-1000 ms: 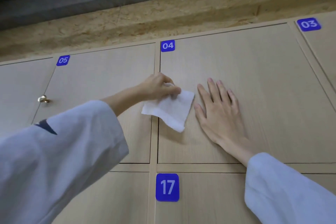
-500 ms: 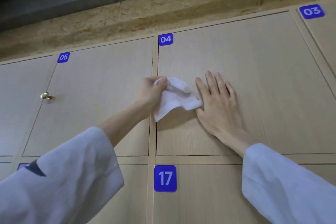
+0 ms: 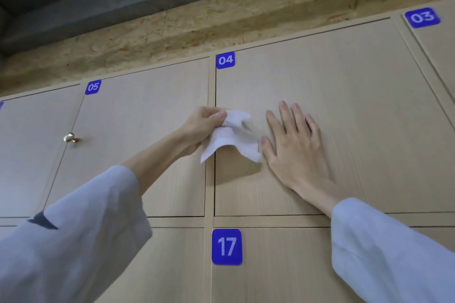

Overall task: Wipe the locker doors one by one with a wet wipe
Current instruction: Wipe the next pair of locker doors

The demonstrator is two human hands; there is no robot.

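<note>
The wipe (image 3: 231,136) is pinched in the curled fingers of the left hand (image 3: 203,128) at the left edge of door 04 (image 3: 344,106), probably being regathered. The right hand (image 3: 293,147) is laid flat, fingers straight, likely bracing the door.

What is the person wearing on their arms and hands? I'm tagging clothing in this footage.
Both arms wear loose, wide sleeves of pale blue-grey cloth, pushed back from the wrists. The left sleeve bears a dark navy patch; the right sleeve is plain. The left hand and right hand are bare: no gloves, rings or watch visible.
</note>
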